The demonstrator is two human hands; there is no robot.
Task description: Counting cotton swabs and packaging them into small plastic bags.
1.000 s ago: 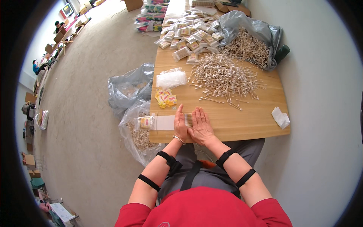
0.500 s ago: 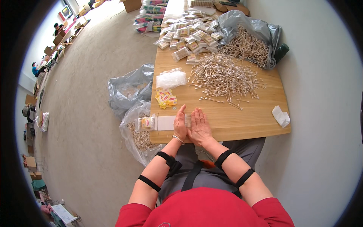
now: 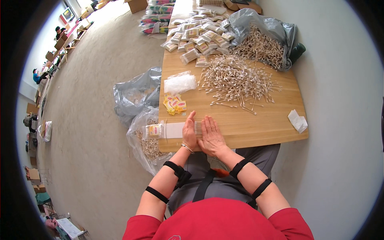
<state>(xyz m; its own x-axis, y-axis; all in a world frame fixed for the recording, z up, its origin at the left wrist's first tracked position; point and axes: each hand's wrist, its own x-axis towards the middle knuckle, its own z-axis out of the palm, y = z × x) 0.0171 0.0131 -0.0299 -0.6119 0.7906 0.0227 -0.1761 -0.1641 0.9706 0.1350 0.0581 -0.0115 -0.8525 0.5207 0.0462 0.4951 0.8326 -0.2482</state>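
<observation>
A small row of cotton swabs point(image 3: 198, 128) lies on the table between my two hands. My left hand point(image 3: 189, 131) stands on its edge along the row's left side, fingers stretched out. Flat on the table at the right side rests my right hand point(image 3: 211, 134), palm down, fingers straight. The heels of both hands come close together near the table's front edge. To the left of my left hand lies a white flat strip point(image 3: 174, 130). At its left end, by the table edge, sits a clear pack of swabs point(image 3: 153, 131) with a yellow label.
Yellow label cards point(image 3: 174, 105) and clear plastic bags point(image 3: 180, 84) lie on the left. Beyond are loose swabs point(image 3: 238, 80), a grey bag of swabs point(image 3: 262, 46) and finished packs point(image 3: 200, 38). A crumpled white tissue point(image 3: 297, 121) is at right. Bags point(image 3: 138, 94) stand beside the table.
The whole view has shifted very slightly. Both hands keep the same pose around the row of swabs.
</observation>
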